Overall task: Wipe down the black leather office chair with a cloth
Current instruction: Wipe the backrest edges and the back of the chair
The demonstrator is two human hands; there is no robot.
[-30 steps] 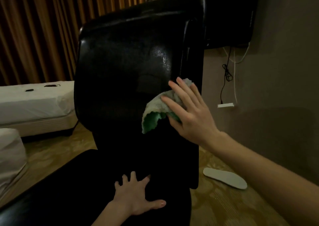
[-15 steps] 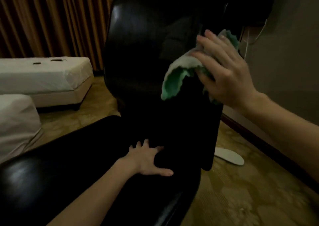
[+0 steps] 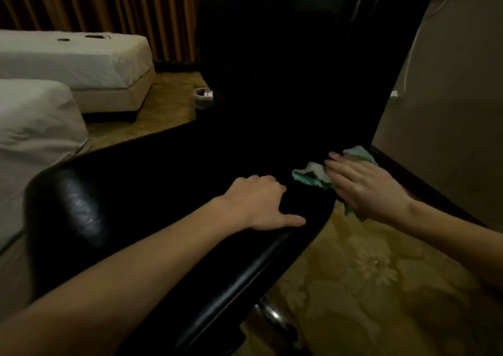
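Black leather chair (image 3: 285,89): right hand (image 3: 367,189) pressed a green cloth (image 3: 313,176) low against its backrest with straight fingers; left hand (image 3: 258,200) rested spread on the seat.

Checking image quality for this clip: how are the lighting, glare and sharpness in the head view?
Head view: dim room; the black leather office chair backrest is near featureless black, glare only on its seat edge; the green-and-white cloth and right hand look slightly soft; wide-angle bending shows at the edges.
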